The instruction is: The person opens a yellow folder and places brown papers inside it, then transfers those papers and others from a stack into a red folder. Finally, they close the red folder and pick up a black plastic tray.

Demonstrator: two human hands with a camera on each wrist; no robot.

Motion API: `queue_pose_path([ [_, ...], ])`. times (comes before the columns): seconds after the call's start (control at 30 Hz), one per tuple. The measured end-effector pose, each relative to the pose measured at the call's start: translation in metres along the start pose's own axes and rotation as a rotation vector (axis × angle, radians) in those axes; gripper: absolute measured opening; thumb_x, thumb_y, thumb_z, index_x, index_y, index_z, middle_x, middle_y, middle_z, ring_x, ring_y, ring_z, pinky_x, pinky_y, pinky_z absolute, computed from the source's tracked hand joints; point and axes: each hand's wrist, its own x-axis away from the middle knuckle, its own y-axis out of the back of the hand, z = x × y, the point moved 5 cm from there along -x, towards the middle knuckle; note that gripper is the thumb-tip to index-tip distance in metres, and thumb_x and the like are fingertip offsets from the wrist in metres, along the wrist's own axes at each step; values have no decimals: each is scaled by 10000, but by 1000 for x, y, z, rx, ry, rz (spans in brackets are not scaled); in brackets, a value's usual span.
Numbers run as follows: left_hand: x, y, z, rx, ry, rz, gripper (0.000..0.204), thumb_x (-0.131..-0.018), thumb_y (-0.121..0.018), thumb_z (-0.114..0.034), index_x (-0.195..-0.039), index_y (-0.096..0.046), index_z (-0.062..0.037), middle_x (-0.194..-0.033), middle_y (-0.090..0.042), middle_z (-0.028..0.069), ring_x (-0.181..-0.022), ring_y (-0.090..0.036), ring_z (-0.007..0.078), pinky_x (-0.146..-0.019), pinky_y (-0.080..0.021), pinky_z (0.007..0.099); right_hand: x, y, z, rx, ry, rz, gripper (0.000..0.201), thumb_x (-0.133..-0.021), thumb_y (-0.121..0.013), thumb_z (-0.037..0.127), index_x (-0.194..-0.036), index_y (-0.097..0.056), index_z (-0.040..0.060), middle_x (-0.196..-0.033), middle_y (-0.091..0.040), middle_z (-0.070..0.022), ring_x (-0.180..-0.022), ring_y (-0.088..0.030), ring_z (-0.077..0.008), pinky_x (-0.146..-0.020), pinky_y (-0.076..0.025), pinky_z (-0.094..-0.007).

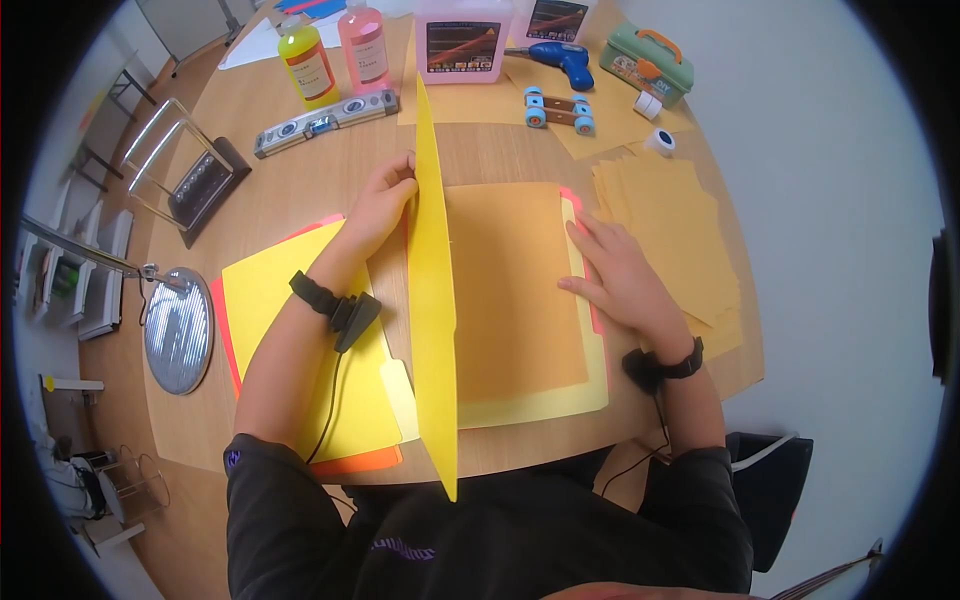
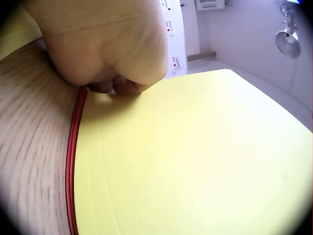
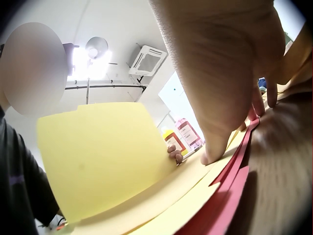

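Apparently mid-filing, the left hand (image 1: 378, 208) pinched the yellow cover (image 1: 433, 300), the right hand (image 1: 625, 272) touched the folder (image 1: 598, 387) straight-fingered, and closing rightward seemed due.

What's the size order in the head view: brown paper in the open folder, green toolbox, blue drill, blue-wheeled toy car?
Brown paper
Green toolbox
Blue drill and blue-wheeled toy car: too alike to rank

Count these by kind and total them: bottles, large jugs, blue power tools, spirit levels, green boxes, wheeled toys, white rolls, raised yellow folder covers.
Bottles: 2
Large jugs: 2
Blue power tool: 1
Spirit level: 1
Green box: 1
Wheeled toy: 1
White rolls: 2
Raised yellow folder cover: 1
Total: 11
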Motion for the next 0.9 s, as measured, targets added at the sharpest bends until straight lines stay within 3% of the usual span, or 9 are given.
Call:
queue_pose_path([
  [0.27, 0, 0, 0, -16, 5, -1, 176, -1045, -567, -240, -936, -525, -109, -880, -559, 27, -957, -605, 180, -847, -509, 330, -2, 2, 0, 2, 11, -7, 678, -922, -703, 432, -1420, -536, 5, -1496, -476, -193, -1281, -493, -358, -1100, -402, -445],
  [0.4, 0, -1, -2, -7, -4, 16, 62, -1002, -498, -82, -957, -539, -93, -898, -578, 34, -953, -607, 165, -858, -504, 314, -3, 3, 1, -28, -12, 1, 655, -922, -704, 429, -1422, -548, 36, -1478, -485, -197, -1288, -488, -362, -1107, -394, -451],
  [0.53, 5, -6, -10, -23, 31, 1, 182, -929, -428, 45, -1001, -554, -63, -944, -603, 37, -944, -602, 132, -857, -494, 271, -3, 2, 1, -35, -6, -14, 639, -921, -704, 431, -1421, -558, 61, -1475, -485, -202, -1296, -482, -368, -1115, -387, -454],
  [0.63, 0, -3, -1, -23, -15, 16, 184, -916, -445, 52, -1033, -567, -19, -956, -610, 15, -924, -583, 106, -835, -457, 236, -4, 1, 0, -53, -13, -19, 631, -915, -714, 420, -1421, -562, 74, -1470, -489, -204, -1302, -479, -369, -1122, -383, -453],
  [0.9, 1, -6, 1, -143, -27, 29, 172, -909, -444, 57, -1009, -568, -10, -922, -591, 17, -891, -560, 105, -816, -449, 237, -7, -4, -4, -260, -36, -69, 506, -833, -807, 243, -1272, -617, 79, -1508, -416, -184, -1366, -376, -406, -1151, -338, -477],
])
